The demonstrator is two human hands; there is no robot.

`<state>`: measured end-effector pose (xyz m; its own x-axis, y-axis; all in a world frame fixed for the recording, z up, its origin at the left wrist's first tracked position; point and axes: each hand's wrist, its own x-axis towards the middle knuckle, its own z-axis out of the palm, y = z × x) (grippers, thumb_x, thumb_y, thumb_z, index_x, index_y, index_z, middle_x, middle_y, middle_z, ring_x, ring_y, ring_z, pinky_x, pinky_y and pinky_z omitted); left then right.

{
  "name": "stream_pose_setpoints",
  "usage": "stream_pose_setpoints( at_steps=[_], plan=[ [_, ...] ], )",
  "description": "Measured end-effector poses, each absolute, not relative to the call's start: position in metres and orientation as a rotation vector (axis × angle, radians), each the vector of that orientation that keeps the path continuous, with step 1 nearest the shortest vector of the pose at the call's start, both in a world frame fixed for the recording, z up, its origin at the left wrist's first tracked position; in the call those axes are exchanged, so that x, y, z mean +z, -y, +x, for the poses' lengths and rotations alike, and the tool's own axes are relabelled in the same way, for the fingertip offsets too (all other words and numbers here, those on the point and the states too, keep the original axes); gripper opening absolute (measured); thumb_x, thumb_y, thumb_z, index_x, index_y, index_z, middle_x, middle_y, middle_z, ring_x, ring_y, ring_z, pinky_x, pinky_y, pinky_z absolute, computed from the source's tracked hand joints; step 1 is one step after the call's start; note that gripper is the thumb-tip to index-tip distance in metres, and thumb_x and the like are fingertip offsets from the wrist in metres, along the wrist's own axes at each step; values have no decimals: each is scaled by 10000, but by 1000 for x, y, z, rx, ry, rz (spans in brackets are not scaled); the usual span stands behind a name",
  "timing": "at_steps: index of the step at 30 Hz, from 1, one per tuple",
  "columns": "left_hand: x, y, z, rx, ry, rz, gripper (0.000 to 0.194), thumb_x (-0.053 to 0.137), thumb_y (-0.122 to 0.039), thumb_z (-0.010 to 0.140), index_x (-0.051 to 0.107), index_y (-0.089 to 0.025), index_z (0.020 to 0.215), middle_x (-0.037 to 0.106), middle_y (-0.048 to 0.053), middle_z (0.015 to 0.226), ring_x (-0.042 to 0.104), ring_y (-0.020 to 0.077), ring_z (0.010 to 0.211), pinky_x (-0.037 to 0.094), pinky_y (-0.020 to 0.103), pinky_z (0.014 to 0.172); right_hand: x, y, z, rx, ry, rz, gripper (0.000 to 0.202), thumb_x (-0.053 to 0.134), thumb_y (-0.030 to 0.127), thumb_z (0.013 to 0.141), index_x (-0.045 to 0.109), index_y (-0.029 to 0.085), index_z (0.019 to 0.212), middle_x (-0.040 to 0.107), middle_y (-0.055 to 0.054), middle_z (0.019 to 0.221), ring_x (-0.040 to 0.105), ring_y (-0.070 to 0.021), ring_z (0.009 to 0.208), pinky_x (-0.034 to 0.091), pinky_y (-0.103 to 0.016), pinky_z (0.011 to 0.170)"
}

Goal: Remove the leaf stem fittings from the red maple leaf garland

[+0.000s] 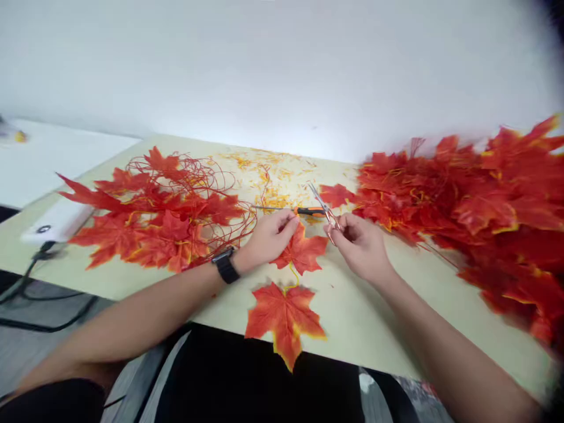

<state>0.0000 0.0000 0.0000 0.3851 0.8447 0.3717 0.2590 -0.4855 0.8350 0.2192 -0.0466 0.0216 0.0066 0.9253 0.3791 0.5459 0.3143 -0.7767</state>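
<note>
My left hand [272,235], with a black watch on its wrist, pinches the top of a red-orange artificial maple leaf [302,251]. A yellow stem runs down from this leaf to a second maple leaf [285,317], whose tip hangs over the table's front edge. My right hand [359,244] holds scissors [326,210] by their copper-coloured handles, with the blades pointing up and to the left. Behind both hands lies a screwdriver-like tool [311,211] with an orange and black handle, its thin shaft pointing left.
Red leaves [163,235] and tangled red cords [198,173] lie at the left. A large heap of leaves [484,200] covers the right. Yellow and orange scraps [273,194] are scattered at the back. A white box [59,220] with a black cable sits at the table's left edge.
</note>
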Motion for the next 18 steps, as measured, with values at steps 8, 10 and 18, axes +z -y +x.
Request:
stream_pose_setpoints(
  at_steps=[8,10,18],
  plan=[
    [-2,3,-1,777,-863,2149,330,511,-290,1038,481,-188,726,484,-39,672,442,113,641,321,275,635,15,49,215,638,1745,-1394,305,668,322,869,425,235,707,444,42,639,370,-121,582,285,-286,556],
    [-1,5,-2,676,-815,2194,295,518,-268,1027,513,-183,745,513,-38,678,450,111,635,320,275,630,13,50,214,672,1794,-1407,284,662,303,858,432,232,708,460,42,646,383,-119,589,292,-282,557],
    [4,6,-5,566,-822,2261,249,499,-210,1001,607,-165,782,642,-7,738,527,121,663,358,279,651,13,53,213,822,1913,-1410,290,650,310,879,435,228,702,489,46,643,401,-121,604,299,-280,556]
  ],
)
